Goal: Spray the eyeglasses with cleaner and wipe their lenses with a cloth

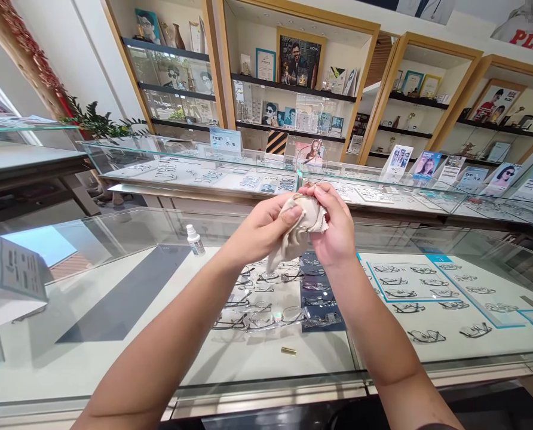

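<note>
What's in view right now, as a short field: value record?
left hand: pinches a beige cloth, thumb on top
right hand: close beside the left hand, fingers on the same cloth
above the fingers: thin round outline; cannot tell if it is a lens
left of the hands: white bottle, upright
under the counter glass: rows of eyeglasses
nearer the wearer: small gold-coloured piece
background: wood-framed shelves

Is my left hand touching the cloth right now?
Touching. The head view shows the left hand gripping the beige cloth, its thumb pressed onto the fabric.
</note>
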Available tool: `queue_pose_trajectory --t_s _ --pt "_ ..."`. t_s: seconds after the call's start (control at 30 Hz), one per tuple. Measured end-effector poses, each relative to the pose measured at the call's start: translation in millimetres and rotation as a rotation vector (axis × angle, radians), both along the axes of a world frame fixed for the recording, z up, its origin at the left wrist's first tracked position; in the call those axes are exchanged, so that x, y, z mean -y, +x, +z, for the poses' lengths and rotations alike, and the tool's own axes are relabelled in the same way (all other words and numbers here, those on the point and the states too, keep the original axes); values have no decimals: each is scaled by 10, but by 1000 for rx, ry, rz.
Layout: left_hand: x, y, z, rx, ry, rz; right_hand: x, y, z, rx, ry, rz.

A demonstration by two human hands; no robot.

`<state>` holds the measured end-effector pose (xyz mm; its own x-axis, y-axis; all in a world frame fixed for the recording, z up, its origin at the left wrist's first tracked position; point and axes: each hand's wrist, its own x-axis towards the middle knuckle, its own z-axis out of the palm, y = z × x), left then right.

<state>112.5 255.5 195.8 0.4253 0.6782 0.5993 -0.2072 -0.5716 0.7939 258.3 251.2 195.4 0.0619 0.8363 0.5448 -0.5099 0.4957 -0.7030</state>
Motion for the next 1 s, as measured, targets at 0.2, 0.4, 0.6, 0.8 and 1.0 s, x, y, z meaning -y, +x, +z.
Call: queue_pose_trajectory --t_s 0.2,0.4,0.6,0.8,1.0 --pt "-47 18 -60 0 25 -18 -13 -19 -14 -50 -20 16" --pt "-62 179 -177 94 179 276 37 -103 -36 -46 -47 18" --pt "-24 265 -243 203 170 447 77 -171 -65 -60 -98 84" --pt "-16 226 -166 141 144 322 33 -105 -36 -94 -102 49" --pt "-49 90 -50 -52 64 90 -73 41 -9 -121 -67 -58"
